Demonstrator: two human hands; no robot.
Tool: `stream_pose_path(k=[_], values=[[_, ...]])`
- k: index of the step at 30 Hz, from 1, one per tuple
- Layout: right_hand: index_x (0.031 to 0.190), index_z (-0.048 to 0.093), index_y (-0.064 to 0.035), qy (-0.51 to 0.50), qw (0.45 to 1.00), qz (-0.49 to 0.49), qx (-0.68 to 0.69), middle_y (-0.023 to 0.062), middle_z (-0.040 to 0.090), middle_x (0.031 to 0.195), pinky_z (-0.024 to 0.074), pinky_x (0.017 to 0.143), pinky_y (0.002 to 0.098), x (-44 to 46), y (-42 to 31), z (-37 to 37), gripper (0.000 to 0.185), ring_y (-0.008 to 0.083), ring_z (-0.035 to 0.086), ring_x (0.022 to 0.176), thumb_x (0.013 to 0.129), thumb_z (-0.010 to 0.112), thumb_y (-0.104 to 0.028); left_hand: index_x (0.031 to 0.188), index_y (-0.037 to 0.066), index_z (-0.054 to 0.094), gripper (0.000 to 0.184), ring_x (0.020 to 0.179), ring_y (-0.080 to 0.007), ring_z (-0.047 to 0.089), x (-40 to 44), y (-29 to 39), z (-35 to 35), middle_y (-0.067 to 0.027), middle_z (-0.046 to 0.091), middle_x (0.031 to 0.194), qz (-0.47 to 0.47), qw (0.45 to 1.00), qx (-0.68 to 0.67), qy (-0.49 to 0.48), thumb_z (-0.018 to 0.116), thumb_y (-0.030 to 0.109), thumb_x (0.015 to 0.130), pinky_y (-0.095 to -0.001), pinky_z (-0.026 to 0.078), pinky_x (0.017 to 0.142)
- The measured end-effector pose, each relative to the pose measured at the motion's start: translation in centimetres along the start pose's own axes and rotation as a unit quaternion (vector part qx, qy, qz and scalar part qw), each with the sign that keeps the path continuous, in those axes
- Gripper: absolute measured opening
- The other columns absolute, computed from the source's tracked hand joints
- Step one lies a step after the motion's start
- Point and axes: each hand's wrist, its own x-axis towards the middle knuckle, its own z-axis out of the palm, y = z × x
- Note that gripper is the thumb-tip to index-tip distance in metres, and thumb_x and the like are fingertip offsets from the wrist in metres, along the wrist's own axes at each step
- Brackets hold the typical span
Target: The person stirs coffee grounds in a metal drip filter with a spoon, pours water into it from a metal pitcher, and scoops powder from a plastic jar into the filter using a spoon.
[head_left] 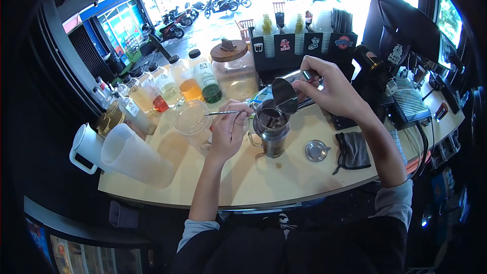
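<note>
My left hand (227, 134) is closed in a pinch on a thin metal spoon (223, 113), its handle pointing left; its far end is hidden near the filter. My right hand (327, 87) grips the handle of a small steel pitcher (285, 96), tipped over a metal drip filter (272, 122). Dark wet-looking coffee grounds show inside the filter. Below it stands a glass mug (274, 147) with a handle on its left, and the filter rests on its rim. Whether liquid is flowing from the pitcher cannot be made out.
A small metal lid (316, 150) and a grey cloth (353, 150) lie on the right of the wooden counter (243, 187). Left stand a frosted pitcher (133, 155), a clear tub (192, 119) and several syrup bottles (204, 78). Behind are a wood-lidded jar (236, 73) and a black cup holder (304, 50).
</note>
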Motion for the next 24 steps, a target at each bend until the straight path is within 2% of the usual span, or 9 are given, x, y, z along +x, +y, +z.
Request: stream_pose_path(k=[4, 9, 13, 18, 24], values=[[0.084, 0.04, 0.002, -0.015, 1.0, 0.016, -0.022, 0.007, 0.052, 0.073, 0.0519, 0.06, 0.0256, -0.4, 0.5, -0.5, 0.024, 0.0105, 0.065, 0.074, 0.089, 0.062, -0.006, 0.094, 0.001, 0.058, 0.008, 0.077, -0.0205, 0.058, 0.1, 0.6, -0.1, -0.0098, 0.058, 0.083, -0.013, 0.998, -0.038, 0.039, 0.051, 0.0, 0.091, -0.03, 0.046, 0.071], [0.085, 0.039, 0.0002, 0.007, 0.997, 0.06, 0.05, 0.0048, 0.054, 0.075, 0.0541, 0.061, 0.0241, -0.8, 1.2, -0.5, 0.023, 0.0123, 0.067, 0.08, 0.091, 0.06, -0.005, 0.094, 0.001, 0.058, 0.008, 0.077, -0.0204, 0.058, 0.2, 0.8, -0.4, -0.0099, 0.058, 0.082, -0.001, 0.999, 0.003, 0.054, 0.051, 0.0, 0.091, -0.0306, 0.045, 0.07], [0.085, 0.039, 0.0, 0.014, 0.998, 0.065, 0.003, 0.0041, 0.054, 0.075, 0.0557, 0.063, 0.0239, -0.6, 1.3, -0.6, 0.022, 0.0121, 0.067, 0.081, 0.091, 0.06, -0.004, 0.093, 0.003, 0.058, 0.009, 0.077, -0.0225, 0.058, 0.2, 1.1, -0.4, -0.0091, 0.058, 0.081, 0.014, 0.997, 0.054, 0.048, 0.052, -0.001, 0.089, -0.0322, 0.043, 0.073], [0.084, 0.038, 0.002, 0.021, 1.0, 0.017, 0.001, 0.0067, 0.053, 0.079, 0.0559, 0.063, 0.026, -0.2, 1.3, 0.3, 0.025, 0.0144, 0.068, 0.078, 0.09, 0.061, -0.005, 0.095, 0.008, 0.06, 0.01, 0.078, -0.0249, 0.057, 0.2, 1.3, -0.1, -0.0074, 0.06, 0.082, 0.025, 0.995, 0.087, 0.032, 0.055, 0.002, 0.087, -0.0341, 0.039, 0.078], [0.084, 0.038, 0.0052, 0.023, 0.999, 0.045, 0.005, 0.01, 0.052, 0.082, 0.0559, 0.062, 0.0277, 0.2, 1.1, 1.2, 0.026, 0.0157, 0.068, 0.076, 0.087, 0.063, -0.003, 0.095, 0.009, 0.06, 0.009, 0.079, -0.025, 0.057, 0.2, 1.5, 0.1, -0.0068, 0.061, 0.082, 0.02, 0.996, 0.084, 0.029, 0.056, 0.004, 0.088, -0.0343, 0.038, 0.08]])
